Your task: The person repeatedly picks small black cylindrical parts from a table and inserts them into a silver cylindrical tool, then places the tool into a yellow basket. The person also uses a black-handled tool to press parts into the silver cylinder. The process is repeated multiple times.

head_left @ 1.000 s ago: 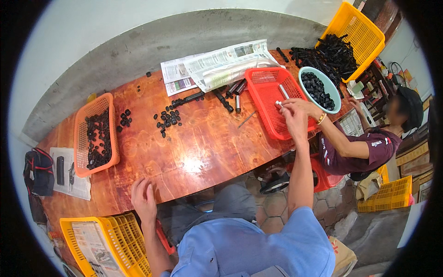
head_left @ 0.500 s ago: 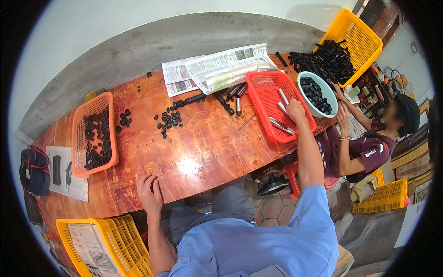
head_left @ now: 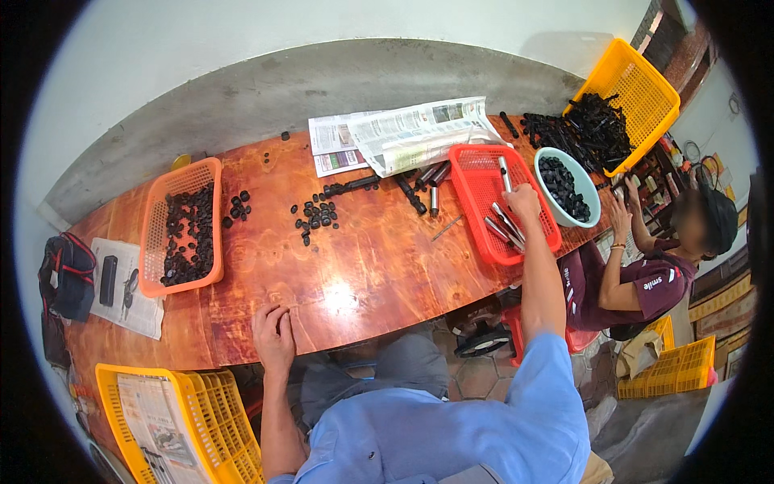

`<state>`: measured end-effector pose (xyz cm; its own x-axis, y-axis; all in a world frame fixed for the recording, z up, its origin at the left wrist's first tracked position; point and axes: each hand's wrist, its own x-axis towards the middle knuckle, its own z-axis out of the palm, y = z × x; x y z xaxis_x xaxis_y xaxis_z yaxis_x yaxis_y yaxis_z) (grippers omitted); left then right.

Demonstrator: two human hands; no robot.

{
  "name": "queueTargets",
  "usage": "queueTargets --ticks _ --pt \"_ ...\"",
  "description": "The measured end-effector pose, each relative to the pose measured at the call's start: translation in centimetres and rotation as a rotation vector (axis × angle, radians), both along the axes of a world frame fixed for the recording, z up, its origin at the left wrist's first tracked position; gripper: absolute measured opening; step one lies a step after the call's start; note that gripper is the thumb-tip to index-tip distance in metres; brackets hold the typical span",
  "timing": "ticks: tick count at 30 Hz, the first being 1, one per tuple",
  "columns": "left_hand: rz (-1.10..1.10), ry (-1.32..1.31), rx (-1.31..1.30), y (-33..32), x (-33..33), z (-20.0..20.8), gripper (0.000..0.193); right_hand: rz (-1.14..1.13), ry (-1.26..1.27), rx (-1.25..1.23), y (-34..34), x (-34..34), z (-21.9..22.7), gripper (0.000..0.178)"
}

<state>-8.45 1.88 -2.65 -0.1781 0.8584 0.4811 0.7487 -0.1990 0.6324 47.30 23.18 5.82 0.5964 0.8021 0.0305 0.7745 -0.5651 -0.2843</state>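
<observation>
Left hand (head_left: 274, 332) rests slack on table (head_left: 403, 262); outstretched right hand (head_left: 524, 203) grips silver tube (head_left: 505, 172).

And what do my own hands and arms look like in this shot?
Your left hand and right hand are bare, with no gloves, watch or jewellery visible. Both forearms are uncovered. The right sleeve is plain blue and short, matching the shirt.
</observation>
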Motion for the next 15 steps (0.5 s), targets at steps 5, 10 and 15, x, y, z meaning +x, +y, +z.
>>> queueTargets --ticks 5,10,15 --pt "-0.007 -0.155 -0.037 -0.3 -0.2 0.4 0.014 0.374 0.618 0.372 -4.2 -7.2 5.0 0.027" --pt "-0.280 -0.948 -0.424 -0.5 4.1 2.7 0.033 0.704 0.966 0.247 -11.9 -19.5 2.8 0.021" --pt "-0.464 -1.289 -0.458 1.5 9.0 1.9 0.049 0.844 1.180 -0.052 -17.5 -29.9 -2.7 0.023"
